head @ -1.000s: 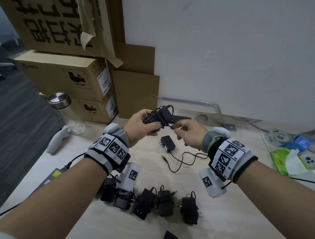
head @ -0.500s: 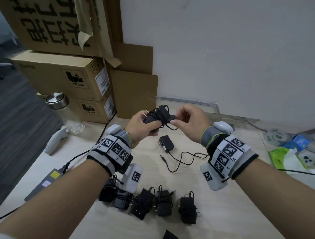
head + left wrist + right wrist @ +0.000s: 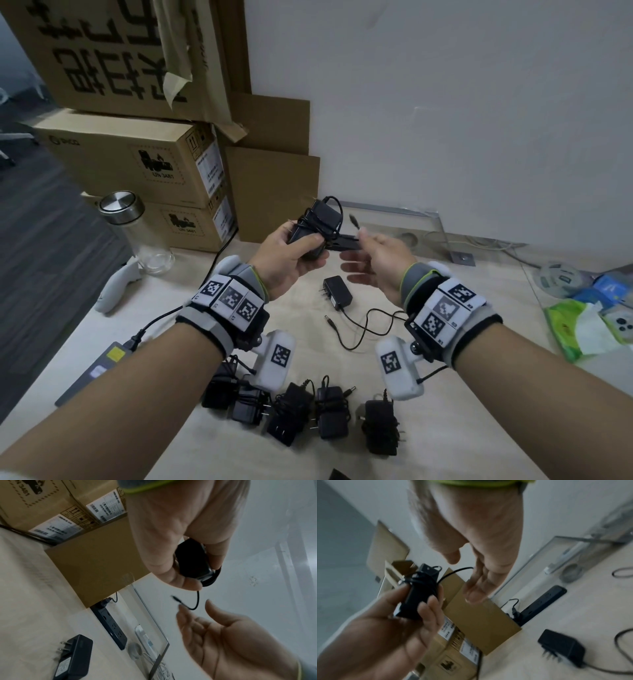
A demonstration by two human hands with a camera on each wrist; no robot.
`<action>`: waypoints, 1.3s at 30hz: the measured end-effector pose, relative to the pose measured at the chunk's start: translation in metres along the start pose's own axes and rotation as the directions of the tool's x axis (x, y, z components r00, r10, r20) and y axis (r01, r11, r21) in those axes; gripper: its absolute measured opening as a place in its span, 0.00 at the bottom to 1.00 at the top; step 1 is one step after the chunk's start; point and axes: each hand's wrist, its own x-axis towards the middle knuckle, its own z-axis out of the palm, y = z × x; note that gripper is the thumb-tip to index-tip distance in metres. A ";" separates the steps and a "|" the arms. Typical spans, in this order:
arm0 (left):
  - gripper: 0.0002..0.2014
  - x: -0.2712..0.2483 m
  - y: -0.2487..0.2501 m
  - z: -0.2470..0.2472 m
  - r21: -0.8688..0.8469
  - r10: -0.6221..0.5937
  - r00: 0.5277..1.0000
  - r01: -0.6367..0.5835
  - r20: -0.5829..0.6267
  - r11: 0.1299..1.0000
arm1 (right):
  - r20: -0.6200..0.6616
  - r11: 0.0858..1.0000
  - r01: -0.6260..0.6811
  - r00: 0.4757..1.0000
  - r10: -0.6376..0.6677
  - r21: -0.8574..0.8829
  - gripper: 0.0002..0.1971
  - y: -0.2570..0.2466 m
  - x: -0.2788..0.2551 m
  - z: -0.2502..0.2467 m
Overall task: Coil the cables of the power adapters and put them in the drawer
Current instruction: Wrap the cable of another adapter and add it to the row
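My left hand point(image 3: 286, 255) grips a black power adapter point(image 3: 317, 222) in the air above the table, its cable wound round the body. The cable's plug end point(image 3: 354, 221) sticks out free to the right. My right hand point(image 3: 375, 260) hovers just right of it with fingers spread, holding nothing; the left wrist view shows its fingertips point(image 3: 181, 609) beside the loose plug end point(image 3: 175, 599). A second adapter point(image 3: 337, 291) lies on the table with its cable point(image 3: 363, 325) uncoiled. Several coiled adapters point(image 3: 308, 416) lie in a row near the front edge. No drawer is in view.
Stacked cardboard boxes point(image 3: 137, 161) stand at the back left, with a glass bottle point(image 3: 137, 233) and a white handheld device point(image 3: 114, 291) in front. A black power strip point(image 3: 111, 626) lies by the wall. A green tissue pack point(image 3: 582, 329) sits at the right.
My right hand has let go of the cable end at the adapter, opened and drawn slightly down and right. The left hand still holds the wrapped adapter.
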 end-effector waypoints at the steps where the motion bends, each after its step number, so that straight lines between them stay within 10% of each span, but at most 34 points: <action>1: 0.08 0.000 0.000 0.000 0.018 -0.002 1.000 0.002 0.000 1.000 | -0.028 0.997 0.016 1.000 -0.014 0.075 0.11 -0.002 0.001 0.002; 5: 0.10 -0.002 -0.005 0.003 0.184 0.005 0.999 0.003 -0.045 0.983 | -0.153 0.975 0.191 0.973 -0.173 0.113 0.11 -0.008 0.006 0.004; 12: 0.18 0.003 -0.013 0.011 0.370 0.045 0.986 0.017 -0.157 0.929 | -0.070 0.775 0.495 0.824 -0.562 -0.393 0.17 0.001 0.002 0.008; 27: 0.23 -0.002 -0.019 0.025 0.641 0.326 0.936 -0.169 -0.134 0.748 | -0.038 0.645 0.458 0.797 -0.602 -0.612 0.12 0.005 -0.003 0.007; 39: 0.17 0.000 -0.015 0.022 0.451 0.253 0.961 -0.178 -0.112 0.875 | 0.037 0.454 0.600 0.629 -0.777 -0.659 0.18 0.010 -0.003 0.002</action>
